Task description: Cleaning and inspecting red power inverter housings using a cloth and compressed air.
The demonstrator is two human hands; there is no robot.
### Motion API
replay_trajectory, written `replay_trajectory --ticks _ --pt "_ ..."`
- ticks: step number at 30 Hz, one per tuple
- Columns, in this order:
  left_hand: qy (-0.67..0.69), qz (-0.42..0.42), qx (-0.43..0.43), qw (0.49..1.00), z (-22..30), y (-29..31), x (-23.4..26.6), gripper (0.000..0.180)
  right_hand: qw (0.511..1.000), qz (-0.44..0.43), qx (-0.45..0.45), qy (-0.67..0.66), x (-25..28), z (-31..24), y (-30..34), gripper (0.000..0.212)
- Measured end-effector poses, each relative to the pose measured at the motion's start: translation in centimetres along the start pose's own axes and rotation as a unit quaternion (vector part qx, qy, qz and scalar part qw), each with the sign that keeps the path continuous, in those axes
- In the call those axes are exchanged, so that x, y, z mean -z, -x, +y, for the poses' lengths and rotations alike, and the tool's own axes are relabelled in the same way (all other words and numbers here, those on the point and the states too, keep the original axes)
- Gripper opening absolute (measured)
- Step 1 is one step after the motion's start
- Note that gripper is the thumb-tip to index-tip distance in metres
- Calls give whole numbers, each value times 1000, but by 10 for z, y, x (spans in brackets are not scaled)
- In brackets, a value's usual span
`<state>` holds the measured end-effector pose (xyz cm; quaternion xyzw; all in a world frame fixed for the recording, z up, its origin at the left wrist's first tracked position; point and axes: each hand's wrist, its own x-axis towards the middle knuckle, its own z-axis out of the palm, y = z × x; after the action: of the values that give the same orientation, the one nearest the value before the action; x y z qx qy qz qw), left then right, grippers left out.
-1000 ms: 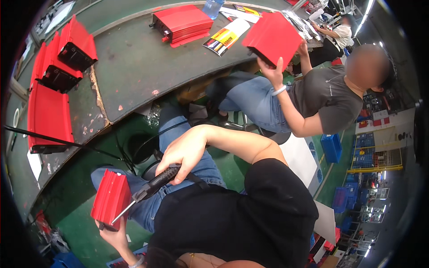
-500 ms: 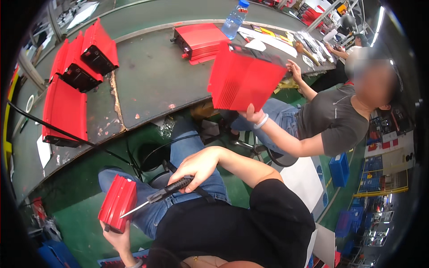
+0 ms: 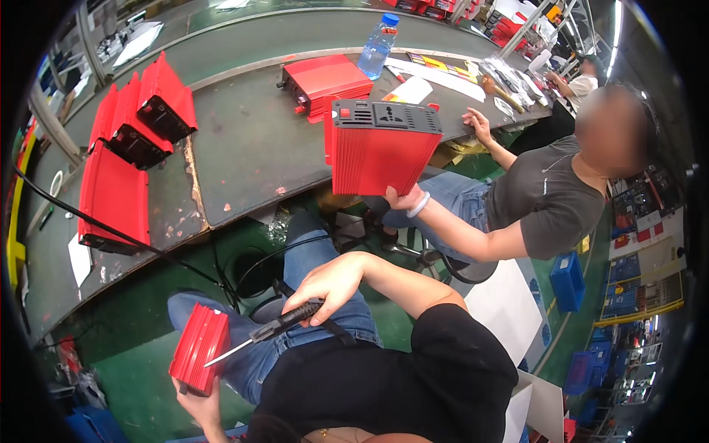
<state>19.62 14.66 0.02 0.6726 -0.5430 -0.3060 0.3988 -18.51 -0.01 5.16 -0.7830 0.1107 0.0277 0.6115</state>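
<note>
My left hand [image 3: 201,404] grips a red finned metal case [image 3: 201,347] from below, holding it tilted over my lap. In my right hand [image 3: 325,288] is a screwdriver [image 3: 286,320] with a black textured handle and a long thin metal shaft. The shaft's tip lies against or just over the finned side of the case; I cannot tell whether they touch. To the right, a co-worker's hand [image 3: 405,199] supports a larger red power inverter [image 3: 384,151] with a black socket panel. That person's other hand [image 3: 478,124] is apart from it.
Several red inverter cases [image 3: 114,196] stand on the left of the dark workbench [image 3: 244,140]. Another red inverter [image 3: 325,80] lies farther back, beside a water bottle [image 3: 378,47]. A black cable [image 3: 111,221] runs across the bench's left end. Blue bins [image 3: 567,282] stand at the right.
The co-worker's inverter has turned, showing its socket panel more fully, and that person's other hand has come away from it. My hands keep nearly the same pose on the case and screwdriver.
</note>
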Motion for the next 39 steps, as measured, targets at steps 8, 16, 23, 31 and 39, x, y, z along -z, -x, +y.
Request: replay_trajectory --ticks 8,16,23,31,39 --pt "-27 13 -18 999 -1 5 0 78 1000 -3 6 -12 -3 -1 0 42" --pt "-3 20 -17 1000 13 4 -3 76 961 147 -59 -224 1 -10 -7 32" --pt "-49 18 -21 998 6 6 1 69 959 145 -83 -228 3 -5 -13 33" --pt "-55 31 -38 997 18 9 -2 66 957 177 -29 -227 -6 9 -18 34" --pt "-55 28 -40 997 10 11 -1 68 952 164 -134 -219 -1 -9 -19 36"
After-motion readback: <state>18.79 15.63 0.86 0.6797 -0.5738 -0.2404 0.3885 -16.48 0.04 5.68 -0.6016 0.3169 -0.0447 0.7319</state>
